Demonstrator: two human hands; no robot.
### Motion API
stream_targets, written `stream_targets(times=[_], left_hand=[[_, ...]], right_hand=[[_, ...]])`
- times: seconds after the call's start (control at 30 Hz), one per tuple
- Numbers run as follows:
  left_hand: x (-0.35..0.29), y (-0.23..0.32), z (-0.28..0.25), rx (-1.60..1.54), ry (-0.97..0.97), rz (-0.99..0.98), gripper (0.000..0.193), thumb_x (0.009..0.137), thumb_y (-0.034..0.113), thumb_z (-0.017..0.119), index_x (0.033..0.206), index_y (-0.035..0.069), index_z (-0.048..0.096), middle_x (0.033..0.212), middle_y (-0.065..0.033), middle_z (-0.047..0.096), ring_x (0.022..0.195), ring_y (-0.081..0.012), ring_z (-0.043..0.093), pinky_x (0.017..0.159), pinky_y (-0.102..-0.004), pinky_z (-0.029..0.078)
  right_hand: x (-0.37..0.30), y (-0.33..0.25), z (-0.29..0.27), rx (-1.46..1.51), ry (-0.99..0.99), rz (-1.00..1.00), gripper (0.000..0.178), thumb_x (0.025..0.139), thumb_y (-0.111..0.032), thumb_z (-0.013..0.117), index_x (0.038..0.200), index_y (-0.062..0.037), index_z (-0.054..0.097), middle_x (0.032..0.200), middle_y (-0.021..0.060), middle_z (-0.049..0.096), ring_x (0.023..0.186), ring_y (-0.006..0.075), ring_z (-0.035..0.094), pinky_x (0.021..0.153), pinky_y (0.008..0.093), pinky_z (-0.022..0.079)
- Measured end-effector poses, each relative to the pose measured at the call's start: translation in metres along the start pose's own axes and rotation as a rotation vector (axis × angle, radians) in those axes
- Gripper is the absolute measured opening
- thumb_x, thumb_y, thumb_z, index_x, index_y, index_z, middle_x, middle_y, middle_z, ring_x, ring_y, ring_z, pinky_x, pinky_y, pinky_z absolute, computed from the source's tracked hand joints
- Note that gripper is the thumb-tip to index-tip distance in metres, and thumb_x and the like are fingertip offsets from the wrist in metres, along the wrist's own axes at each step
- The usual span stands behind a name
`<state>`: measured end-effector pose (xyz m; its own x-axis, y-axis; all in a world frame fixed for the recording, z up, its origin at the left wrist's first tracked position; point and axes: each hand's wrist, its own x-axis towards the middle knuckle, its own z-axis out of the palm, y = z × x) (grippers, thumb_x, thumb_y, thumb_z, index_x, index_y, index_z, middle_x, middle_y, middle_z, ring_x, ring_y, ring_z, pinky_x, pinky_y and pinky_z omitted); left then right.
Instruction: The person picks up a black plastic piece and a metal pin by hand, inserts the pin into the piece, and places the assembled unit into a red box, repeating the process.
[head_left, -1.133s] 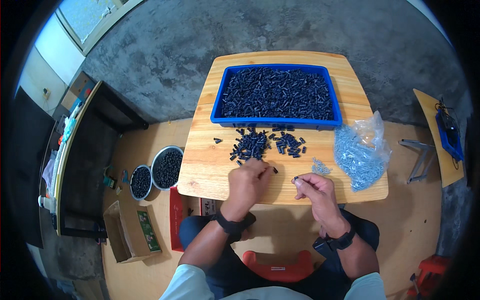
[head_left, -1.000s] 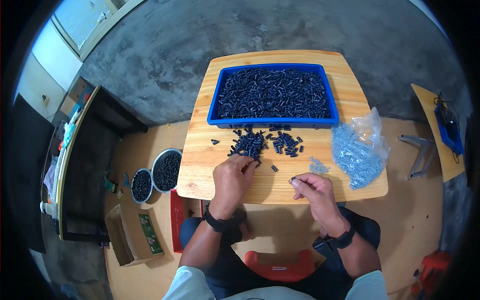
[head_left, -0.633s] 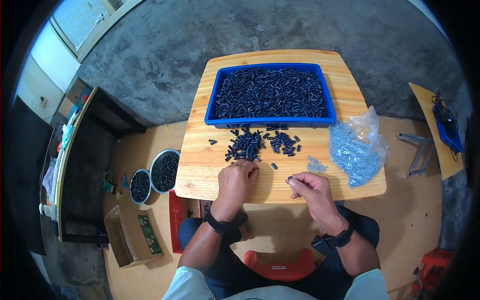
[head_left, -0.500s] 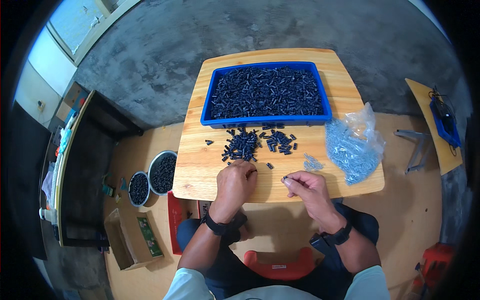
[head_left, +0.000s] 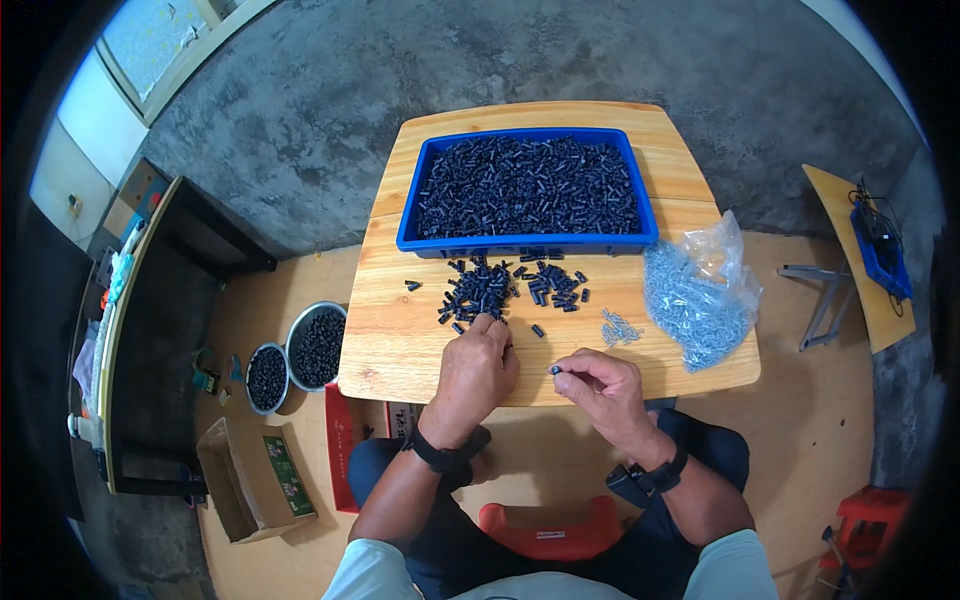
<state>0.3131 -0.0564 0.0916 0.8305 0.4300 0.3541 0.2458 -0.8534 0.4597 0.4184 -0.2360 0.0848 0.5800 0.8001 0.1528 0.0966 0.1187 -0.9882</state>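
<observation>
My left hand (head_left: 473, 372) is bent over the near edge of a loose pile of short black plastic tubes (head_left: 478, 287). Its fingers curl together, and what lies between them is hidden. Over the table's front edge, my right hand (head_left: 604, 391) pinches a small dark piece (head_left: 556, 370) between thumb and forefinger; it looks like one of the black tubes. A single black tube (head_left: 538, 330) lies between the hands, beyond them. Beyond the right hand is a small heap of silvery screws (head_left: 620, 328).
A blue tray (head_left: 520, 243) full of black tubes stands at the back of the wooden table (head_left: 378, 345). A clear bag of screws (head_left: 700, 305) lies at the right. On the floor at left are two metal bowls (head_left: 292, 343) of black pieces and a cardboard box (head_left: 232, 490).
My left hand has reached slightly forward to the pile's near edge. My right hand has shifted a little left and nearer to me, still pinching the small dark piece.
</observation>
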Motion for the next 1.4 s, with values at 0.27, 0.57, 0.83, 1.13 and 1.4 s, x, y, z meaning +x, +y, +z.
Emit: stream_targets(times=[0.27,0.57,0.83,1.13,1.4], left_hand=[[0.003,0.005,-0.001,-0.279,0.105,0.023,0.014,0.082,-0.004,0.069,0.096,-0.001,0.068,0.087,-0.0147,0.066,0.073,-0.0279,0.069,0.066,-0.0354,0.055],[-0.003,0.022,-0.005,-1.178,-0.095,-0.235,0.016,0.096,-0.002,0.064,0.111,-0.002,0.069,0.096,-0.0068,0.071,0.084,-0.0130,0.068,0.075,-0.0253,0.056],[-0.003,0.021,-0.007,-1.375,-0.156,-0.321,0.017,0.096,-0.003,0.064,0.113,-0.001,0.067,0.103,-0.0141,0.074,0.084,-0.0158,0.070,0.078,-0.0282,0.058],[-0.006,0.022,-0.006,-1.398,-0.169,-0.366,0.018,0.094,-0.003,0.065,0.111,-0.001,0.070,0.104,-0.0169,0.075,0.083,-0.0176,0.072,0.077,-0.0295,0.059],[-0.008,0.026,-0.005,-1.384,-0.191,-0.361,0.016,0.095,-0.002,0.065,0.110,-0.002,0.070,0.106,-0.0169,0.075,0.082,-0.0170,0.072,0.075,-0.0296,0.060]], right_hand=[[-0.001,-0.010,-0.004,-0.126,0.001,-0.160,0.017,0.092,-0.011,0.073,0.103,0.0018,0.073,0.092,0.0094,0.071,0.082,0.0141,0.068,0.072,0.0268,0.054],[-0.002,-0.003,-0.006,0.110,0.046,0.006,0.016,0.093,-0.008,0.073,0.103,0.0041,0.071,0.096,0.0052,0.070,0.083,0.0081,0.062,0.072,0.0223,0.048],[-0.001,-0.001,-0.006,0.167,0.043,0.016,0.016,0.093,-0.008,0.072,0.105,0.0037,0.072,0.090,0.0023,0.066,0.076,0.0051,0.054,0.065,0.0213,0.044],[-0.002,0.002,-0.007,0.047,0.025,-0.052,0.017,0.094,-0.012,0.073,0.104,0.0020,0.073,0.089,0.0034,0.067,0.075,0.0073,0.058,0.066,0.0227,0.046],[-0.001,-0.012,-0.008,0.001,0.034,-0.045,0.018,0.094,-0.014,0.073,0.102,0.0021,0.073,0.091,0.0059,0.069,0.082,0.0112,0.065,0.071,0.0252,0.052]])
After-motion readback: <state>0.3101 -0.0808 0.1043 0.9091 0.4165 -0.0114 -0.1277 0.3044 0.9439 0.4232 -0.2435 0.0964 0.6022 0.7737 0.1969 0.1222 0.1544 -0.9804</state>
